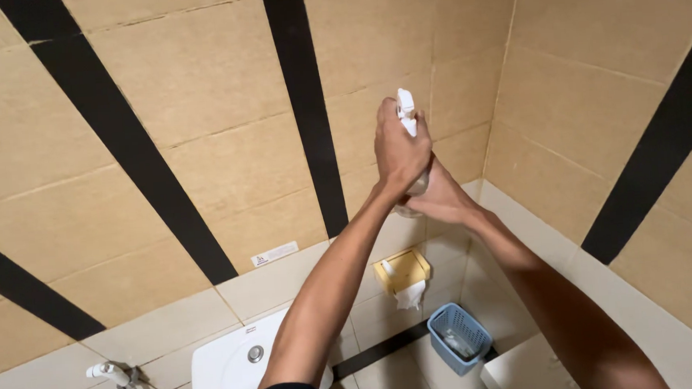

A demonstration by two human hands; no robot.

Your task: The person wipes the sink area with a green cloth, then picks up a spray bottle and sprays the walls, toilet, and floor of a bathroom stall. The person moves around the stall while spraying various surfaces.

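Spray bottle [408, 122]: held up high in front of the tan wall tiles [195, 83], near the corner, between both hands; only its white trigger head shows clearly, with a pale rounded bit of body below the hands.
Left hand [398, 150]: wrapped around the neck just under the trigger head, fingers curled closed on it.
Right hand [441, 198]: lower, cupped against the bottom of the bottle from behind; its fingers are hidden, so how tightly they close cannot be told, but the hand touches the bottle.
Handling, as I judge it: a light plastic bottle, fairly stiff at the head, thinner and slightly squeezable in the body; likely slick if wet. The neck under the trigger is the surest hold, with a second hand under the base to steady it.
Toilet tank [228, 366]: white, below the left arm, with a round flush button on top.
Paper holder [403, 271]: yellow, on the lower wall, a tissue end hanging out.
Basket [459, 338]: blue, slatted, on the floor in the corner.
Hose sprayer [110, 372]: white, mounted low at the left.
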